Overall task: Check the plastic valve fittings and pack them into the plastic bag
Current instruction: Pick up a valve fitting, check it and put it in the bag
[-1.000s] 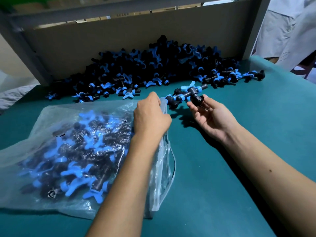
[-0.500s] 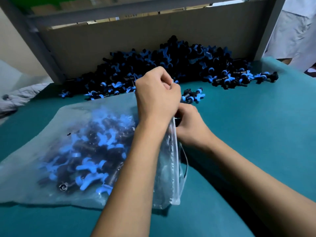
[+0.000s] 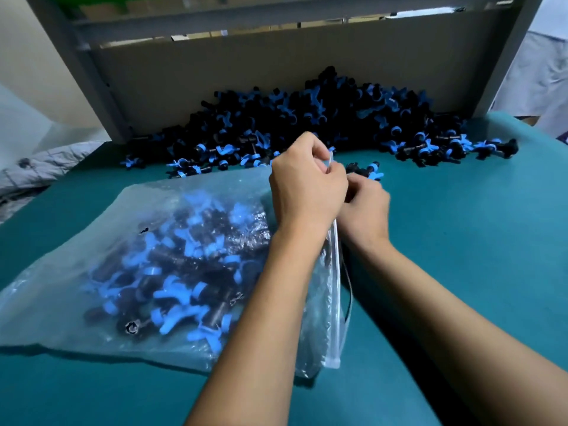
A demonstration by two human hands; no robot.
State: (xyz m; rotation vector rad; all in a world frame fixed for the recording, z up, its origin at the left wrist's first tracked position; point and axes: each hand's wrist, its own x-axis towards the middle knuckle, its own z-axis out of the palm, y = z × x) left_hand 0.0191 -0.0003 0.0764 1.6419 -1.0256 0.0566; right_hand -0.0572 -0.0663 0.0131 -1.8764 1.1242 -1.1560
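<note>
On teal surface (image 3: 461,241), clear bag (image 3: 92,272) bulges with black-blue valve fittings (image 3: 172,284); left hand (image 3: 307,186) pinches bag's rim, right hand (image 3: 364,207) curled at opening, contents hidden.

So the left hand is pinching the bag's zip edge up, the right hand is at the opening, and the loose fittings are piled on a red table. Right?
Not quite: the table is teal green, not red, as the head view shows. The rest holds: the left hand pinches the bag's zip edge, the right hand is at the opening, and the loose fittings are piled behind.
</note>
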